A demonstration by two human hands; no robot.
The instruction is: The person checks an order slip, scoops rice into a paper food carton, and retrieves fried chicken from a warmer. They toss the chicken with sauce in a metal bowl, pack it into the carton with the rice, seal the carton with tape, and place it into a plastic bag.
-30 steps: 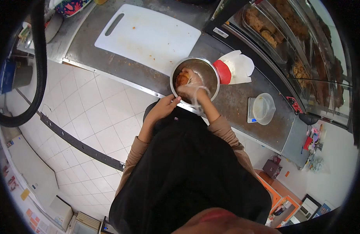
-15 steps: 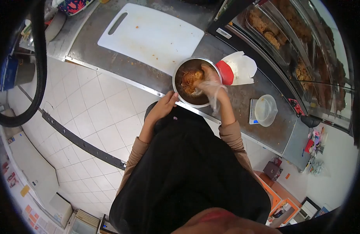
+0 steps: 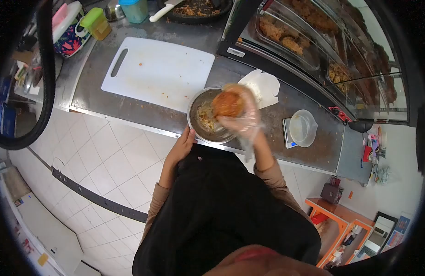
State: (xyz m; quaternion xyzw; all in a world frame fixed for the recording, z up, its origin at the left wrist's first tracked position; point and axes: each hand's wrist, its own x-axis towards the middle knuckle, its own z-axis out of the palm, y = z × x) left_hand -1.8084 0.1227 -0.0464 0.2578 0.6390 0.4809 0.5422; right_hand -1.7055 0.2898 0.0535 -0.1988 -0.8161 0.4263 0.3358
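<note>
One chicken piece [image 3: 228, 103] now above bowl [image 3: 197, 112], in right hand [image 3: 244, 114].

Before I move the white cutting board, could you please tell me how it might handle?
The cutting board looks likely to stay stiff, being a flat slab. Its end slot should offer a grip, but crumbs on top may slide off if tilted.

So the metal bowl [image 3: 206, 120] sits at the near edge of the desk [image 3: 145, 116], cutting board [image 3: 159, 71] to its left, opened carton [image 3: 266, 88] just to its right, plastic tub [image 3: 303, 128] on the scale [image 3: 290, 136] further right.
</note>
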